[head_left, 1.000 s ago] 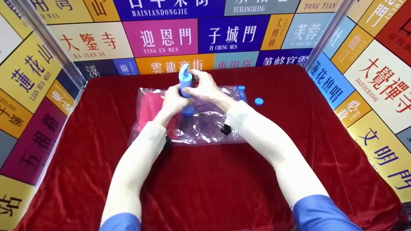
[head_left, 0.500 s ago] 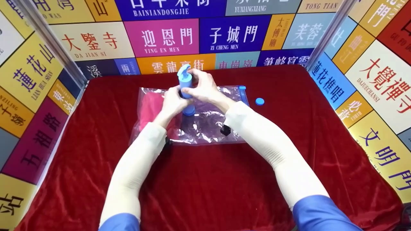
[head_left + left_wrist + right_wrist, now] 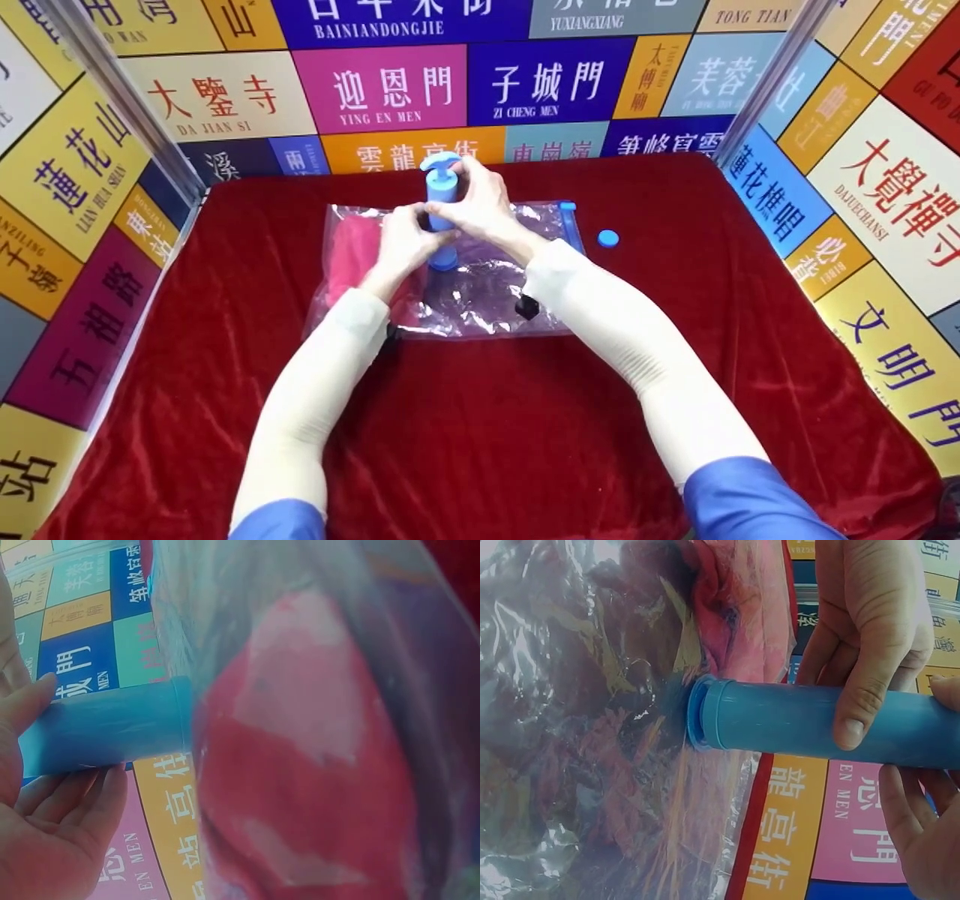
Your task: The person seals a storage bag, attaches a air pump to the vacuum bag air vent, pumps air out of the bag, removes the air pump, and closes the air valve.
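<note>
A blue hand pump (image 3: 442, 187) with a T-shaped handle stands upright on the round blue valve (image 3: 697, 712) of a clear plastic vacuum bag (image 3: 495, 285). Folded pink-red cloth (image 3: 352, 251) lies inside the bag's left part. My left hand (image 3: 403, 241) grips the pump's barrel low down, its thumb across the near side. Above it, my right hand (image 3: 484, 206) holds the upper barrel, with fingers behind it just below the handle. In the left wrist view the barrel (image 3: 112, 727) runs between thumb and fingers. The right fingertips behind the barrel are partly hidden.
To the right of the bag lies a small round blue cap (image 3: 608, 238). A blue zip slider (image 3: 567, 205) sits at the bag's top right corner. Dark red velvet (image 3: 510, 427) covers the table, and panels with printed signs (image 3: 382, 86) enclose its back and sides.
The pump's handle has turned, from nearly edge-on to showing its broad side. The pump's top has shifted slightly right. Both hands keep their hold, and bag and cap stay in place.
</note>
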A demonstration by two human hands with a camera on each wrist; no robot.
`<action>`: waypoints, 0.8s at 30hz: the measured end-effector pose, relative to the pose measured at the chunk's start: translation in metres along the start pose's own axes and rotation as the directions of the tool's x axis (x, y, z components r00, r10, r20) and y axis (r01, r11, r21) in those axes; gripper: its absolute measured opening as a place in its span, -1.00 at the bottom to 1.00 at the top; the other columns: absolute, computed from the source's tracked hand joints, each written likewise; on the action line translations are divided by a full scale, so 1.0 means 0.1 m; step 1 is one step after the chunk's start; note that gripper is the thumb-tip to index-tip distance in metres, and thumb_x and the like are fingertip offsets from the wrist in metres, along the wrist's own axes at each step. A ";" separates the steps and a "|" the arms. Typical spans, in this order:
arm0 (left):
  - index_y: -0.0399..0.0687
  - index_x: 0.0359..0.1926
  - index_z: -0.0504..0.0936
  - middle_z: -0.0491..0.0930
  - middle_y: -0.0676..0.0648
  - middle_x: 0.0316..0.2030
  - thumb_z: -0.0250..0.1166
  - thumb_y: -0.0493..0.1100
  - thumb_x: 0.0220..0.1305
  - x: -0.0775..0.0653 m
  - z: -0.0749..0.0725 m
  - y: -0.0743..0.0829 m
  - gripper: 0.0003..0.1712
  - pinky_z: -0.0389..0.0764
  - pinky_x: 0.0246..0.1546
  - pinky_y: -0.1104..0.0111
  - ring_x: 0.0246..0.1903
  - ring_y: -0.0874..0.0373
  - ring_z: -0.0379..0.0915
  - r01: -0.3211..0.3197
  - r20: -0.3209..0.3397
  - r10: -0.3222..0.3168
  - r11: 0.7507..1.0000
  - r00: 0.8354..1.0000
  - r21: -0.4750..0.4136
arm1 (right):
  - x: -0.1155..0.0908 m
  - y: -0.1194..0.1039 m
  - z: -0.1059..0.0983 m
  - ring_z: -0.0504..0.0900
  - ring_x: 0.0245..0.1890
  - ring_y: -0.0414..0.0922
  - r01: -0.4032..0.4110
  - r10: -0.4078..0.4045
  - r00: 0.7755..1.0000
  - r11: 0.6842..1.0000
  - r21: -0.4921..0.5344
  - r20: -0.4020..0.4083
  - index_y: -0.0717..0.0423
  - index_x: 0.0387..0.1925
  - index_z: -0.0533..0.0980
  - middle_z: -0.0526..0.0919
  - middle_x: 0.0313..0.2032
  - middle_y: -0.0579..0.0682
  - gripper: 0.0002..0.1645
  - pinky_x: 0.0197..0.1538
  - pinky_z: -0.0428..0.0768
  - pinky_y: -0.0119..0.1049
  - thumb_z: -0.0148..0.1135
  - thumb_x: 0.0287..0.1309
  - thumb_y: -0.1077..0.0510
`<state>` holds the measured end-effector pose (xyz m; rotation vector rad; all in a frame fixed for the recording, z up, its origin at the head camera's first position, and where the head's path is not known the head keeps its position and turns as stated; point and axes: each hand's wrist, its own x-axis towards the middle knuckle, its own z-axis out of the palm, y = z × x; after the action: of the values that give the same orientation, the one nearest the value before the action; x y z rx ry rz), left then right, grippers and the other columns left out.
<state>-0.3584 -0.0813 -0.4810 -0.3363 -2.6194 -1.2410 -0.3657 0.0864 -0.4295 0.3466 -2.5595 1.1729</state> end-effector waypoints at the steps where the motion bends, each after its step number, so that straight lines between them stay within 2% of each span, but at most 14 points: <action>1: -0.05 0.02 0.82 0.81 -0.12 -0.15 0.67 0.15 -0.02 0.00 0.00 0.00 -0.39 0.66 -0.03 0.15 -0.14 -0.02 0.70 -0.004 0.000 0.004 1.000 1.000 0.000 | 0.00 -0.01 0.01 0.68 -0.08 -0.14 -0.011 0.011 1.000 1.000 -0.013 -0.006 -0.04 0.05 0.57 0.76 -0.10 -0.10 -0.24 0.03 0.59 -0.28 0.71 -0.12 -0.25; 6: -0.08 0.02 0.81 0.82 -0.13 -0.15 0.68 0.20 -0.04 0.00 0.01 0.01 -0.34 0.68 -0.05 0.15 -0.14 -0.04 0.72 -0.016 -0.011 0.016 1.000 1.000 0.022 | 0.01 -0.03 0.02 0.68 -0.09 -0.14 -0.035 0.035 0.999 0.998 -0.049 -0.013 -0.07 0.06 0.53 0.74 -0.11 -0.13 -0.14 0.01 0.60 -0.26 0.71 -0.19 -0.37; 11: -0.12 0.00 0.80 0.82 -0.17 -0.16 0.69 0.19 -0.02 -0.01 0.02 0.02 -0.34 0.70 -0.05 0.11 -0.14 -0.09 0.74 -0.005 -0.013 0.006 0.998 1.000 0.056 | 0.00 -0.02 0.02 0.68 -0.11 -0.13 -0.010 0.009 1.000 0.999 -0.048 -0.020 -0.05 0.02 0.53 0.74 -0.15 -0.12 -0.11 -0.01 0.61 -0.25 0.71 -0.23 -0.41; 17: -0.11 -0.04 0.81 0.81 -0.18 -0.17 0.65 0.13 0.01 -0.01 0.02 0.03 -0.43 0.68 -0.06 0.06 -0.14 -0.16 0.72 -0.028 -0.014 0.029 0.997 0.999 0.067 | -0.01 0.03 -0.01 0.72 -0.17 -0.17 0.043 -0.043 0.999 0.999 0.033 0.004 0.01 0.03 0.55 0.78 -0.17 -0.08 -0.13 -0.03 0.62 -0.29 0.73 -0.19 -0.35; 20: -0.12 -0.04 0.80 0.81 -0.17 -0.18 0.62 0.09 0.04 0.00 0.02 0.03 -0.48 0.67 -0.05 0.05 -0.14 -0.15 0.70 -0.039 0.002 0.039 0.996 0.999 0.077 | -0.01 0.06 -0.04 0.74 -0.18 -0.20 0.071 -0.074 0.997 0.995 0.073 0.039 0.01 0.09 0.57 0.80 -0.13 -0.07 -0.17 -0.02 0.65 -0.31 0.73 -0.13 -0.29; 24: -0.12 -0.04 0.77 0.80 -0.14 -0.19 0.57 0.02 0.08 0.01 0.01 0.02 -0.53 0.66 -0.05 0.08 -0.16 -0.09 0.69 -0.054 0.037 0.052 0.997 0.998 0.061 | -0.01 0.07 -0.07 0.75 -0.14 -0.21 0.107 -0.117 0.989 0.989 0.101 0.092 -0.10 0.31 0.57 0.80 -0.02 -0.07 -0.14 0.03 0.67 -0.28 0.71 -0.02 -0.17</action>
<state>-0.3591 -0.0787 -0.4799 -0.4176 -2.6534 -1.1445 -0.3664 0.0966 -0.4305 0.5760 -2.5329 1.2689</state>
